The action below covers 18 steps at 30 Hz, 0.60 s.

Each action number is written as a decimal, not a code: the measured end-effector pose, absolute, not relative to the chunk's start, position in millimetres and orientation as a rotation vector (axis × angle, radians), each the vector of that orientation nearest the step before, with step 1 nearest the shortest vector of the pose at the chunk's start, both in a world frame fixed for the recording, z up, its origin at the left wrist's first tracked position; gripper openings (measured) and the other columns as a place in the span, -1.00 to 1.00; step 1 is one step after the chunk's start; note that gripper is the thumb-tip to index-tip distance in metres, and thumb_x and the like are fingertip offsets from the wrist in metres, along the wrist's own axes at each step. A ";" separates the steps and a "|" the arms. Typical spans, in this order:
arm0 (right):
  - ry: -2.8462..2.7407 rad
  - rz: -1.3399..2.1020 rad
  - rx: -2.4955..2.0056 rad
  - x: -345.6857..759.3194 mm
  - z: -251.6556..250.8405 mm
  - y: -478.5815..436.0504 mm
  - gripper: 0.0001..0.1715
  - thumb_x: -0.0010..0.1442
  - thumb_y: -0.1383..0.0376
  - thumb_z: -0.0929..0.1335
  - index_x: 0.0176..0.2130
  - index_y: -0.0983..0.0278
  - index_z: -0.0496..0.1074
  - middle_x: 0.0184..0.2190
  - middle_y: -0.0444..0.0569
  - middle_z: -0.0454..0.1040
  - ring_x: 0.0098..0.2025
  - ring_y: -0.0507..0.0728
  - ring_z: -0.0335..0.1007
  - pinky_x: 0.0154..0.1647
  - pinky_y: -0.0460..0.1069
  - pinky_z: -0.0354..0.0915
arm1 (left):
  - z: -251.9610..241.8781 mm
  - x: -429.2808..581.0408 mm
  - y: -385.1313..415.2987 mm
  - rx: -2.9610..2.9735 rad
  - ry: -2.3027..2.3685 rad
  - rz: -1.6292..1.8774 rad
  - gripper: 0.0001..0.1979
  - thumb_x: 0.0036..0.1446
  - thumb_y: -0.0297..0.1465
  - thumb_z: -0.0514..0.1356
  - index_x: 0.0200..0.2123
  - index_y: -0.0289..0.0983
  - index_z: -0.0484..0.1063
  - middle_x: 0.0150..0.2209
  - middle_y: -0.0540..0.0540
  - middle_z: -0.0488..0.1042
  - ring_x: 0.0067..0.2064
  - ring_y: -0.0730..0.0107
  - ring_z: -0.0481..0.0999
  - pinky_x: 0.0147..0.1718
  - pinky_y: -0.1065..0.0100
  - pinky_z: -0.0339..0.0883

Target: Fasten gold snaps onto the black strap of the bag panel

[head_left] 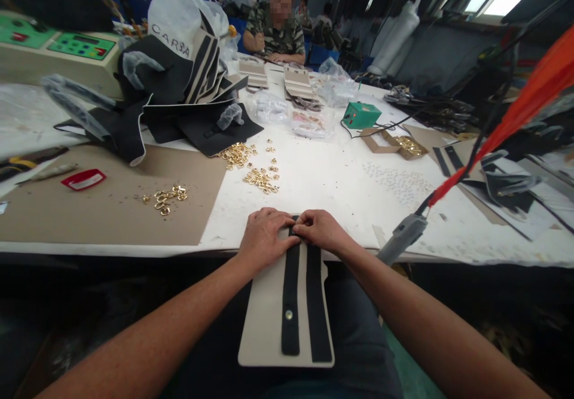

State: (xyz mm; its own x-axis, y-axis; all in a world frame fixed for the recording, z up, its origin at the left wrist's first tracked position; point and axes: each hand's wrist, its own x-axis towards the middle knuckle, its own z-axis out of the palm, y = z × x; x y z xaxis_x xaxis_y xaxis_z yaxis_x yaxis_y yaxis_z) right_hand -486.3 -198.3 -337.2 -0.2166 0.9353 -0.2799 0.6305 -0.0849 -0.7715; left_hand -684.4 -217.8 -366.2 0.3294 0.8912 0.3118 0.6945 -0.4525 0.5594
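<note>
A beige panel (262, 336) with two black straps lies tilted from the table's front edge down over my lap. One black strap (290, 285) carries a round metal snap (289, 314) near its lower end; a second black strip (316, 303) runs along the panel's right side. My left hand (265, 237) is closed at the panel's upper end, its thumb and fingers at the strap. With thumb and index finger together, my right hand (323, 231) pinches at the same strap's top. Anything small between those fingertips is hidden.
Gold metal rings (260, 180) lie loose beyond my hands, with more gold pieces (167, 198) leftward. A grey tool (403, 234) with an orange cord hangs at right. Black panels (215, 130) are stacked back left. A green box (361, 115) stands farther off; a person (280, 34) sits opposite.
</note>
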 end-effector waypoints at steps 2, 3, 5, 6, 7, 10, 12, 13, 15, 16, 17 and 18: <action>-1.847 1.170 -1.683 -486.1 -338.6 -199.0 -0.87 0.18 0.27 0.44 -0.34 0.31 0.55 -0.49 -0.14 0.50 -0.45 -0.01 0.35 -0.35 -0.08 0.17 | -367.2 -684.8 -218.0 2.285 1.414 0.858 -0.67 0.13 -0.18 0.51 -0.05 -0.05 0.63 0.07 0.16 0.61 0.16 0.16 0.45 0.14 0.01 0.20; -1.844 1.149 -1.671 -486.2 -339.0 -199.8 -0.83 0.21 0.25 0.43 -0.36 0.31 0.55 -0.49 -0.14 0.50 -0.44 -0.01 0.34 -0.35 -0.07 0.17 | -367.8 -684.8 -218.0 2.292 1.415 0.861 -0.67 0.12 -0.19 0.51 -0.05 -0.04 0.63 0.06 0.17 0.61 0.15 0.17 0.46 0.13 0.01 0.22; -1.816 1.118 -1.644 -486.5 -338.4 -204.2 -0.75 0.29 0.19 0.40 -0.34 0.31 0.55 -0.48 -0.13 0.49 -0.42 0.00 0.35 -0.33 -0.07 0.18 | -368.3 -684.6 -217.7 2.305 1.422 0.869 -0.66 0.11 -0.22 0.52 -0.05 -0.03 0.63 0.06 0.18 0.61 0.15 0.18 0.46 0.13 0.01 0.24; -1.783 1.106 -1.628 -486.2 -337.1 -208.6 -0.72 0.32 0.15 0.39 -0.29 0.30 0.56 -0.47 -0.13 0.50 -0.40 0.00 0.36 -0.31 -0.06 0.21 | -368.3 -684.3 -217.5 2.310 1.425 0.872 -0.66 0.10 -0.23 0.52 -0.04 -0.03 0.64 0.06 0.19 0.61 0.15 0.18 0.47 0.13 0.01 0.24; -1.733 1.087 -1.608 -485.0 -335.3 -215.3 -0.69 0.33 0.11 0.38 -0.23 0.29 0.57 -0.44 -0.13 0.52 -0.38 0.01 0.39 -0.29 -0.06 0.24 | -368.1 -684.1 -217.2 2.316 1.425 0.873 -0.65 0.10 -0.23 0.53 -0.04 -0.02 0.64 0.06 0.19 0.61 0.15 0.18 0.47 0.14 0.00 0.25; -1.526 0.986 -1.548 -470.8 -330.4 -250.6 -0.58 0.30 -0.02 0.42 -0.14 0.29 0.57 -0.35 -0.09 0.54 -0.34 0.05 0.45 -0.27 -0.04 0.32 | -367.7 -684.0 -216.2 2.324 1.406 0.886 -0.68 0.12 -0.20 0.52 -0.05 -0.02 0.66 0.06 0.18 0.62 0.15 0.17 0.48 0.15 -0.01 0.26; -1.380 0.856 -1.562 -449.6 -332.4 -283.4 -0.50 0.26 -0.09 0.44 -0.21 0.31 0.54 -0.37 -0.05 0.52 -0.34 0.08 0.45 -0.26 -0.01 0.35 | -368.8 -684.6 -214.9 2.333 1.387 0.902 -0.69 0.14 -0.18 0.51 -0.05 -0.02 0.67 0.06 0.18 0.62 0.15 0.16 0.49 0.14 -0.02 0.27; -1.302 0.756 -1.606 -435.7 -335.7 -299.8 -0.47 0.25 -0.11 0.46 -0.23 0.32 0.53 -0.36 -0.03 0.52 -0.33 0.10 0.46 -0.25 0.00 0.36 | -370.0 -685.1 -214.1 2.341 1.380 0.909 -0.70 0.14 -0.18 0.50 -0.05 -0.02 0.67 0.07 0.18 0.62 0.14 0.15 0.49 0.14 -0.02 0.27; -1.107 0.517 -1.699 -404.7 -345.0 -326.6 -0.40 0.18 -0.14 0.50 -0.14 0.33 0.51 -0.26 0.02 0.54 -0.27 0.13 0.49 -0.18 0.03 0.40 | -373.0 -685.9 -212.0 2.360 1.369 0.914 -0.70 0.16 -0.18 0.49 -0.04 -0.03 0.67 0.07 0.18 0.62 0.14 0.14 0.49 0.13 -0.04 0.27; -0.996 0.407 -1.730 -389.5 -349.9 -335.1 -0.32 0.13 -0.15 0.52 -0.04 0.33 0.50 -0.16 0.05 0.56 -0.19 0.16 0.52 -0.11 0.05 0.42 | -374.4 -686.1 -211.0 2.367 1.364 0.913 -0.70 0.17 -0.18 0.49 -0.03 -0.03 0.67 0.07 0.18 0.62 0.14 0.13 0.48 0.13 -0.05 0.27; -0.896 0.336 -1.744 -375.8 -354.3 -339.7 -0.20 0.09 -0.16 0.54 0.08 0.32 0.46 -0.04 0.09 0.55 -0.10 0.19 0.53 -0.06 0.07 0.43 | -375.5 -686.3 -210.2 2.370 1.358 0.912 -0.70 0.17 -0.18 0.48 -0.03 -0.03 0.67 0.07 0.18 0.62 0.15 0.13 0.48 0.13 -0.06 0.26; -0.826 0.310 -1.755 -364.4 -357.7 -340.3 -0.08 0.07 -0.17 0.55 0.19 0.30 0.41 0.07 0.12 0.52 0.00 0.22 0.53 0.01 0.08 0.44 | -376.2 -686.4 -209.6 2.370 1.354 0.914 -0.70 0.17 -0.18 0.48 -0.03 -0.03 0.67 0.08 0.19 0.62 0.15 0.12 0.48 0.14 -0.06 0.26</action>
